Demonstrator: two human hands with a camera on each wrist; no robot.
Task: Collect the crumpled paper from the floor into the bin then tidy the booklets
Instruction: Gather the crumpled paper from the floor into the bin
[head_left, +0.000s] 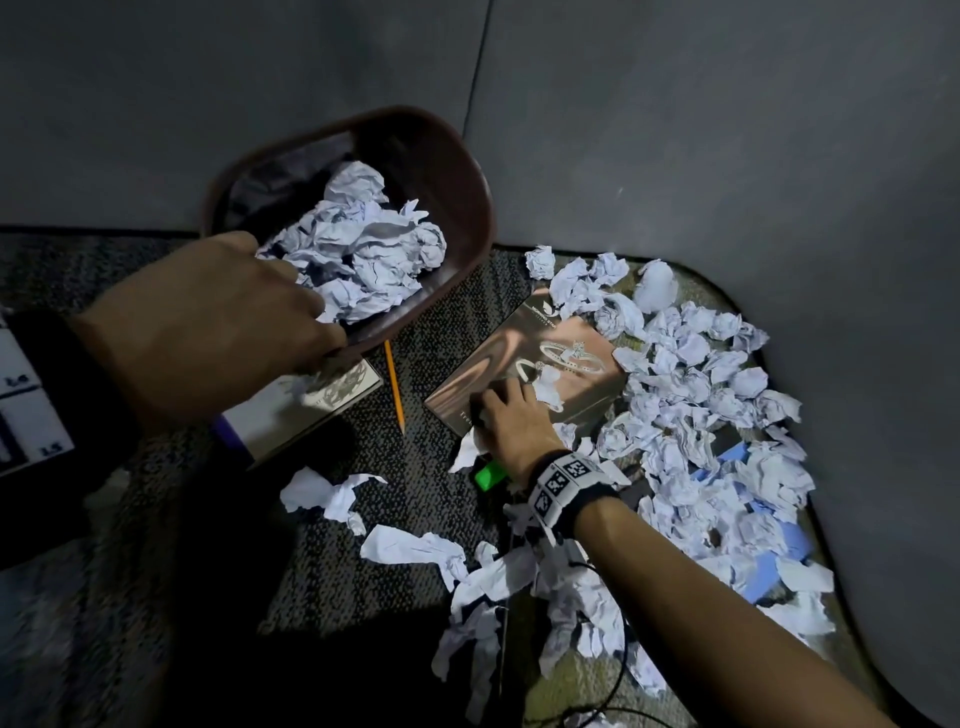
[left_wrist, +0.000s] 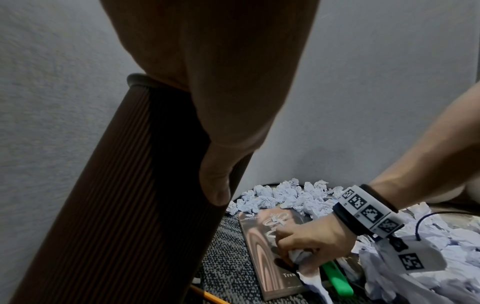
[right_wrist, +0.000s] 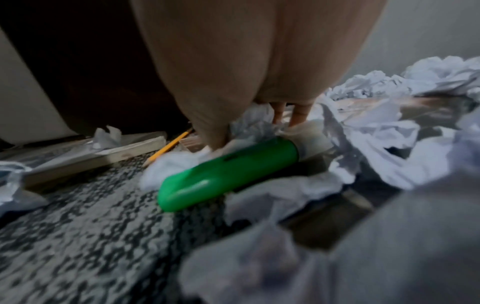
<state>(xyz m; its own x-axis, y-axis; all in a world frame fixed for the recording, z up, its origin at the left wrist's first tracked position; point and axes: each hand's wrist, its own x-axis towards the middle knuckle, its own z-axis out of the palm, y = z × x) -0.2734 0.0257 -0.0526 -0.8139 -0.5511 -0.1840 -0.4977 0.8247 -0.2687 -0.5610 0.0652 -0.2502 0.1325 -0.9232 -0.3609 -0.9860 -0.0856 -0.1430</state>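
Observation:
My left hand (head_left: 311, 332) grips the near rim of a dark brown ribbed bin (head_left: 467, 171), which is tilted toward the right. Crumpled white paper (head_left: 363, 249) fills its mouth. In the left wrist view my thumb (left_wrist: 215, 176) presses on the bin's wall (left_wrist: 116, 185). My right hand (head_left: 498, 410) rests on a copper booklet (head_left: 524, 348) with rings on its cover and pinches a crumpled paper ball (left_wrist: 298, 255). A large pile of crumpled paper (head_left: 691, 384) covers the floor to the right. A second, pale booklet (head_left: 291, 410) lies beneath the bin.
A yellow pencil (head_left: 394, 384) lies between the two booklets. A green highlighter (head_left: 489, 475) sits just beside my right wrist. Blue sheets (head_left: 779, 545) show under the paper pile. A black cable (head_left: 618, 675) runs under my right forearm. Grey walls close the corner.

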